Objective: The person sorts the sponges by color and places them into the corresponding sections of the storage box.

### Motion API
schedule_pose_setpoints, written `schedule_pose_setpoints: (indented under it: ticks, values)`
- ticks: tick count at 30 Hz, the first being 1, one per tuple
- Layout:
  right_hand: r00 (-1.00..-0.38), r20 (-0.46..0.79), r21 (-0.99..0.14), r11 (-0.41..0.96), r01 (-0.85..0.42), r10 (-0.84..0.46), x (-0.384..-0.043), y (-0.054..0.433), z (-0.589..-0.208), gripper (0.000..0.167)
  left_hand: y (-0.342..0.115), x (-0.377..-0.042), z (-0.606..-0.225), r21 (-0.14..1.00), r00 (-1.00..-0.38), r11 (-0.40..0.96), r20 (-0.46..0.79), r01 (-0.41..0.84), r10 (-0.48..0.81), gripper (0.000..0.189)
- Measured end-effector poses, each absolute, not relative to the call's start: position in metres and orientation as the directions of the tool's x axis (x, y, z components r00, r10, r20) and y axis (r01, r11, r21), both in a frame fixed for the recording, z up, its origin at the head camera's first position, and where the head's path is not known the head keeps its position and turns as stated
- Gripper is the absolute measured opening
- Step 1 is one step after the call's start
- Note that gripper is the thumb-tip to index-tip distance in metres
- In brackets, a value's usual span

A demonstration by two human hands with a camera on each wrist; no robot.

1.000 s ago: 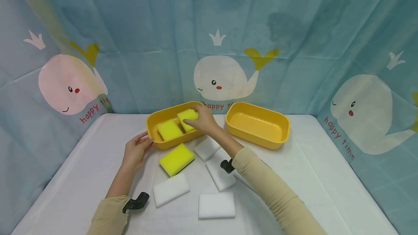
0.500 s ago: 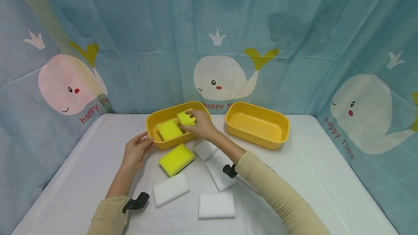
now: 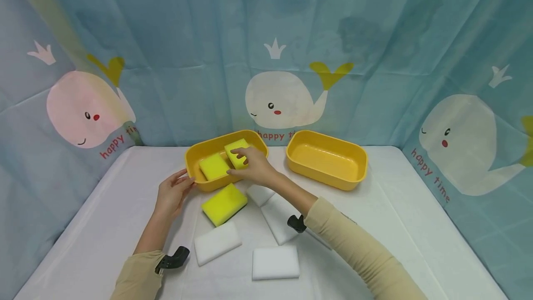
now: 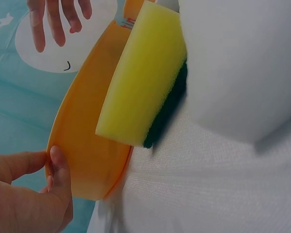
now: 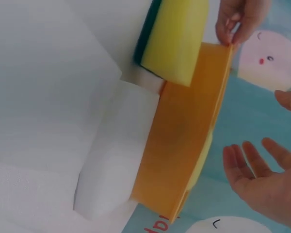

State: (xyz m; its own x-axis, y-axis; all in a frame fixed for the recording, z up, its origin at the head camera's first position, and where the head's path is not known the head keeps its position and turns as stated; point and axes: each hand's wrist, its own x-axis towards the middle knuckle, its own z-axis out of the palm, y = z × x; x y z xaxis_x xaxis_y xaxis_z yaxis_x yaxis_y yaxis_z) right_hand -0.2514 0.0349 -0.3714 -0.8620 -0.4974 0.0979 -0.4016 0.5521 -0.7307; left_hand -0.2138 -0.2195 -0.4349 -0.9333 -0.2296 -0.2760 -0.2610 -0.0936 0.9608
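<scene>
My left hand (image 3: 171, 198) pinches the left end of the left yellow-orange plastic bin (image 3: 212, 184) at its rim, thumb and forefinger on its wall in the left wrist view. Inside this bin lie two yellow sponges, one on the left (image 3: 214, 167) and one on the right (image 3: 236, 148). Over the right sponge hovers my right hand (image 3: 258, 168), fingers spread and holding nothing, apart from the bin in the right wrist view. In front of the bin, a third yellow sponge (image 3: 225, 204) rests on the table, its dark green scouring side (image 4: 167, 107) facing down.
A second yellow-orange bin (image 3: 318, 177) stands to the right with nothing in it. Several white sponge blocks lie on the white table, including one at the left (image 3: 218, 243) and one at the front (image 3: 275, 263). A whale-print curtain (image 3: 183, 105) hangs behind.
My right hand has let go of the right sponge in the left bin and drawn back a little toward the front, its fingers opened. My left hand stays on the bin.
</scene>
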Motion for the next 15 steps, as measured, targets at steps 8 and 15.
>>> schedule_pose_setpoints:
  ticks: [8,15]
  values:
    - [-0.816,0.086,-0.728,0.523,-0.443,-0.571,-0.242,0.035,-0.371,0.061,-0.220,-0.215,-0.436,0.959,-0.930,-0.096,-0.283,-0.268,-0.235,0.065]
    - [-0.769,0.081,-0.706,0.508,-0.493,-0.634,-0.238,0.034,-0.376,0.063,-0.220,-0.214,-0.436,0.958,-0.930,-0.092,-0.284,-0.270,-0.232,0.065]
